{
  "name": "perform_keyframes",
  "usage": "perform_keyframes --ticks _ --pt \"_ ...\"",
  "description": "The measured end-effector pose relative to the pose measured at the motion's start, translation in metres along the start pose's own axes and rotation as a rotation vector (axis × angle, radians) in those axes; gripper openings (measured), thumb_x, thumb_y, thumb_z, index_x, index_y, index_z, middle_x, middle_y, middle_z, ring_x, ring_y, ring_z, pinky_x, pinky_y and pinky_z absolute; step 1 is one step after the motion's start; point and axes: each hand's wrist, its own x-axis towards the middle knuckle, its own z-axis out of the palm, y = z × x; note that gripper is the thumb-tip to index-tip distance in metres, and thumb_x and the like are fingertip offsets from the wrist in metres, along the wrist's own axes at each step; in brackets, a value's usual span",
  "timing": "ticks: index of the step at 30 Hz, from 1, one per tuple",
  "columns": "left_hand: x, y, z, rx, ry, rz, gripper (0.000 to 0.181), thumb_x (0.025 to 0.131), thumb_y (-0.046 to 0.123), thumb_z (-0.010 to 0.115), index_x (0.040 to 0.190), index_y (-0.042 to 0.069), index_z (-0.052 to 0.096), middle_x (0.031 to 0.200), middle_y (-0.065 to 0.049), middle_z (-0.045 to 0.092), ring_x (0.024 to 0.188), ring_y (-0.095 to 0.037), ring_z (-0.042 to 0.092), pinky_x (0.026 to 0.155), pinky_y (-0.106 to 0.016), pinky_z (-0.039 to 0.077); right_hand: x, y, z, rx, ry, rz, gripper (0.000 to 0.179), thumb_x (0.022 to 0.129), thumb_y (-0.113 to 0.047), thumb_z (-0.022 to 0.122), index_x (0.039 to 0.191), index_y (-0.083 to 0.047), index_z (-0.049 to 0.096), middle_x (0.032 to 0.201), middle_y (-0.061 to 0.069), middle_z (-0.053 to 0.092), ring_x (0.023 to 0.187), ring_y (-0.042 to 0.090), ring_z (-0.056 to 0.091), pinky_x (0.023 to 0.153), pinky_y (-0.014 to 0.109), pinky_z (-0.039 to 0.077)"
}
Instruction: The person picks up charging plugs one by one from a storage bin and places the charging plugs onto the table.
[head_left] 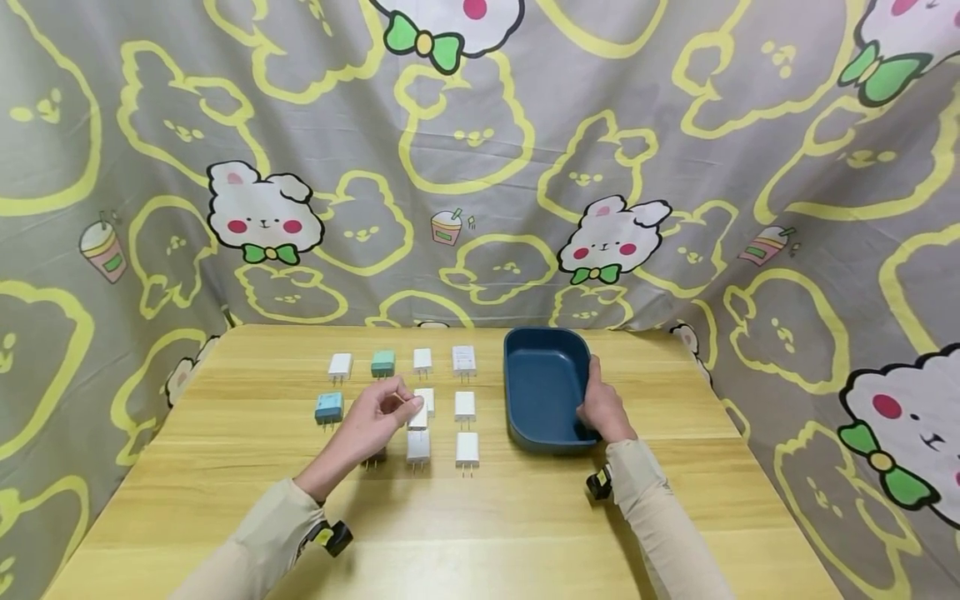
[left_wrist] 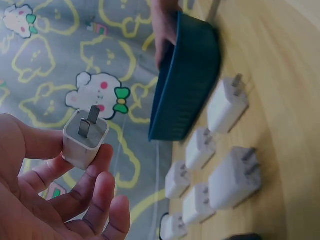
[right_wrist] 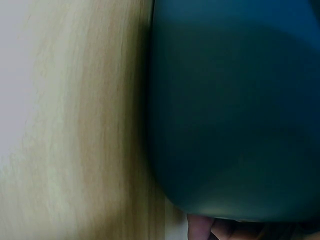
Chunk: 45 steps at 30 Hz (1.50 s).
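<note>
My left hand (head_left: 375,419) pinches a small white charger plug (left_wrist: 80,142) between thumb and fingers, above the table. In the left wrist view its two metal prongs face the camera. Below and around that hand several white charger plugs (head_left: 467,449) lie in rows, with a blue charger plug (head_left: 328,407) and a green charger plug (head_left: 383,362) to the left. A dark plug (head_left: 372,459) is partly hidden under the hand. My right hand (head_left: 606,410) grips the right side wall of a dark blue bin (head_left: 551,447); no plug shows inside.
The wooden table (head_left: 450,533) carries the plugs left of the bin. A grey curtain (head_left: 360,125) with yellow outlines and rabbit faces hangs behind and at both sides. Each wrist wears a small black camera (head_left: 333,539).
</note>
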Motion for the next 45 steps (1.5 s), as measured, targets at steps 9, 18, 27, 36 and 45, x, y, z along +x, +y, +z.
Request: perform_keyframes --ticks 9,18,27,36,45 --pt "-0.016 -0.019 -0.014 -0.042 0.039 -0.037 0.021 0.099 0.025 0.066 0.094 0.005 0.062 0.081 -0.007 0.061 0.068 -0.012 0.051 0.062 -0.026 0.045 0.003 -0.002 -0.001 -0.002 -0.005 0.012 0.102 0.081 0.004 0.06 0.161 -0.009 -0.003 0.083 0.025 0.063 0.063 0.032 0.056 0.059 0.037 0.044" --pt "-0.027 -0.038 -0.036 -0.01 0.072 -0.109 0.028 0.1 0.032 0.064 0.105 0.004 0.063 0.075 -0.007 0.061 0.067 -0.015 0.055 0.059 -0.027 0.044 0.003 -0.002 -0.002 -0.022 0.017 -0.01 0.101 0.08 0.003 0.061 0.16 -0.006 0.0 0.089 0.031 0.065 0.066 0.034 0.057 0.062 0.041 0.047" --pt "-0.032 -0.047 -0.052 0.026 0.11 -0.155 0.032 0.1 0.035 0.065 0.113 0.005 0.065 0.086 -0.009 0.066 0.076 -0.016 0.06 0.065 -0.028 0.049 0.0 -0.002 0.001 -0.017 0.013 -0.004 0.1 0.081 0.003 0.062 0.16 -0.005 0.001 0.085 0.029 0.064 0.065 0.033 0.057 0.06 0.04 0.046" --pt "-0.036 -0.058 -0.061 -0.004 0.113 -0.195 0.032 0.1 0.029 0.065 0.114 0.0 0.063 0.112 -0.021 0.071 0.08 -0.018 0.068 0.073 -0.033 0.059 -0.002 -0.002 0.003 -0.025 0.015 0.012 0.099 0.082 0.003 0.062 0.16 -0.006 0.003 0.087 0.03 0.065 0.068 0.035 0.059 0.063 0.042 0.048" --pt "-0.04 -0.071 -0.07 0.064 0.122 -0.249 0.033 0.1 0.034 0.065 0.112 0.003 0.063 0.092 -0.013 0.073 0.079 -0.019 0.066 0.07 -0.034 0.057 0.0 -0.002 0.001 -0.017 0.003 0.012 0.099 0.081 0.004 0.061 0.16 -0.006 0.001 0.083 0.026 0.064 0.066 0.033 0.057 0.062 0.04 0.046"
